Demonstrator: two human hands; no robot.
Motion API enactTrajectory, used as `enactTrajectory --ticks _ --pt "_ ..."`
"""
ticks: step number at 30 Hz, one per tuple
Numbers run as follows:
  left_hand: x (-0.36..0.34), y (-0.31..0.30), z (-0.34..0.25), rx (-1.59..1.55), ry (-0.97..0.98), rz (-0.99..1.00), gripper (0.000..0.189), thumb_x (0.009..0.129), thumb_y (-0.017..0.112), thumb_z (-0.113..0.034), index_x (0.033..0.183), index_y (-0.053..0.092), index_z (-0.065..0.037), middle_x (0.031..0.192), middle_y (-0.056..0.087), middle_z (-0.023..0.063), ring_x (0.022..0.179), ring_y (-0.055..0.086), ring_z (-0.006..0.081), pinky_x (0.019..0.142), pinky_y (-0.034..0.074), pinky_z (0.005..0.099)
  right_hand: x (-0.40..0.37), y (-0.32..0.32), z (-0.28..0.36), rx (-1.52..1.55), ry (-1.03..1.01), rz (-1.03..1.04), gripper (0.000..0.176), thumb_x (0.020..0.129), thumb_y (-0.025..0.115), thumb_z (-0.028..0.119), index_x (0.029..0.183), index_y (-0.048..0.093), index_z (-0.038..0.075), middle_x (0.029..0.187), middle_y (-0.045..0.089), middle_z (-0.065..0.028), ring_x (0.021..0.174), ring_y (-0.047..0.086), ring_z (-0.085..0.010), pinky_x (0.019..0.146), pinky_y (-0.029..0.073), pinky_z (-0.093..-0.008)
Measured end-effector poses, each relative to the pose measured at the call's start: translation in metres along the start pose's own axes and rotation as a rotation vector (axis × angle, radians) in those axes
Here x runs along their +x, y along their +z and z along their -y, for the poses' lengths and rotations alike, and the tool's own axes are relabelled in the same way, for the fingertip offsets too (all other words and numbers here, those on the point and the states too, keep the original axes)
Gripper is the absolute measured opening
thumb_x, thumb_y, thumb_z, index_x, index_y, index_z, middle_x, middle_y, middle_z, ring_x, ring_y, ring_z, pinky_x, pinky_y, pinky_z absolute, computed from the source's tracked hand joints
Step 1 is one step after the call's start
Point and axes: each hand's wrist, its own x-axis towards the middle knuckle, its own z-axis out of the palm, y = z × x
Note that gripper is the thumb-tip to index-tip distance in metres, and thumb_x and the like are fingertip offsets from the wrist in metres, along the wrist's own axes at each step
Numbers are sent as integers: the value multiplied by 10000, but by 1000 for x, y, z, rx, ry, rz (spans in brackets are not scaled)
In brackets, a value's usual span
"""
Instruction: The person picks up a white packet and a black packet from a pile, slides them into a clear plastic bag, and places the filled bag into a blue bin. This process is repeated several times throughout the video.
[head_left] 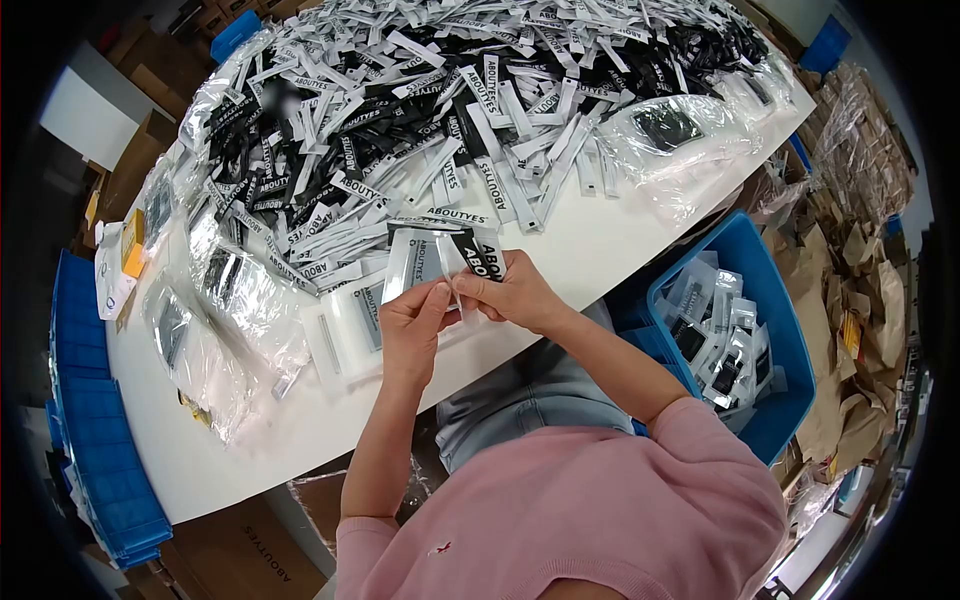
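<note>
Both hands meet over the near edge of the white table point(250, 455). My left hand point(415, 325) is closed, its thumb and fingers pinching the lower edge of a clear plastic bag point(408, 262). Close against it, my right hand point(505, 290) is closed on the same bag and on black-and-white printed packets point(483, 254) at its right side. A stack of clear bags point(345, 335) lies on the table just left of my left hand. Beyond the hands, a large heap of black and white printed packets point(370, 130) covers the table.
A blue bin point(790, 370) holding filled bags stands right of my lap. Clear plastic packs lie at the table's left point(235, 340) and right point(680, 140). Blue trays point(95, 430) stand at the far left, brown paper point(860, 300) at the far right.
</note>
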Motion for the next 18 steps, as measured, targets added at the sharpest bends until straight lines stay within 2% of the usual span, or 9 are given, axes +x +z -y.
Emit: enactTrajectory --ticks 5,7,8,10,14,16,17,18 --pt "0 -2 2 -30 17 15 234 865 580 -140 1017 623 32 848 639 79 736 599 112 677 522 252 -1 4 -3 -7 -28 -34 183 815 621 159 696 602 20 568 540 8 465 441 -29 412 330 -202" --pt "-1 -4 2 43 36 27 231 855 591 -122 1020 623 36 829 642 68 733 594 99 666 507 238 -1 6 -9 -119 -146 -102 158 815 623 148 763 613 0 587 546 5 495 450 -29 435 350 -197" --pt "-1 -4 2 43 35 27 231 855 591 -122 1020 623 36 829 642 68 733 594 99 666 507 238 -1 5 -13 -119 -145 -102 158 815 623 148 763 613 0 587 546 5 495 450 -29 435 350 -197" --pt "0 -4 3 25 47 39 198 836 593 -65 1001 629 39 813 644 63 721 593 94 659 494 222 0 3 -18 -324 -195 -172 170 802 625 156 734 597 3 602 549 13 549 460 -32 487 373 -201" --pt "3 2 2 147 102 9 176 807 594 -14 969 637 41 804 644 57 704 591 89 653 493 219 -1 4 -21 -235 -232 -177 172 795 621 167 734 588 9 606 541 20 580 454 -31 501 376 -220" --pt "5 7 5 334 173 -80 153 774 607 14 922 642 32 780 647 50 685 591 83 628 488 218 2 2 -20 -448 -282 -210 195 779 646 176 732 571 3 578 548 -42 512 467 -99 495 391 -259" --pt "5 9 5 330 180 -79 153 774 607 14 922 642 32 780 647 50 685 591 83 628 488 218 3 -1 -14 -453 -288 -210 195 779 646 176 732 571 3 578 548 -42 512 467 -99 495 391 -259" --pt "3 10 6 413 293 -77 145 764 614 15 906 640 26 767 647 52 678 590 79 614 482 217 2 -3 -6 -649 -339 -186 199 767 656 167 730 558 -3 580 541 -84 496 466 -171 495 394 -281"
